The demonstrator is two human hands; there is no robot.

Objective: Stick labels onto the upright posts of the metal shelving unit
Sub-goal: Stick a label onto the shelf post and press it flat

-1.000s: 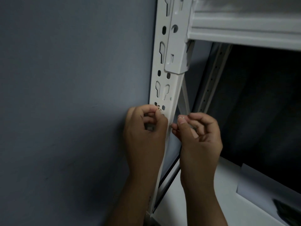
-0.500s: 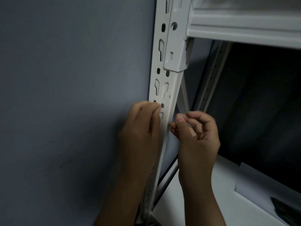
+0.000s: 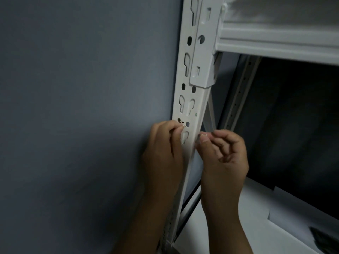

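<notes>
The white metal upright post (image 3: pixel 199 99) of the shelving unit runs down the middle, pierced with keyhole slots and round holes. My left hand (image 3: pixel 165 154) is at the post's left edge and pinches a small label (image 3: pixel 181 123) with dark print against the post beside a round hole. My right hand (image 3: pixel 222 158) is at the post's right edge with its fingers curled. Its thumb tip touches the edge, and I see nothing between its fingers. Most of the label is hidden by my left fingertips.
A grey wall (image 3: pixel 82 107) fills the left side. A white shelf beam (image 3: pixel 275 44) hooks into the post at the upper right. A rear perforated post (image 3: pixel 238 96) stands behind it. A white lower shelf (image 3: pixel 247 226) carries a pale sheet (image 3: pixel 302 213) and a dark object (image 3: pixel 324 239).
My left fingertips have gone from lying flat on the post's face to pinching the label at its left edge. The right hand has stayed at the right edge.
</notes>
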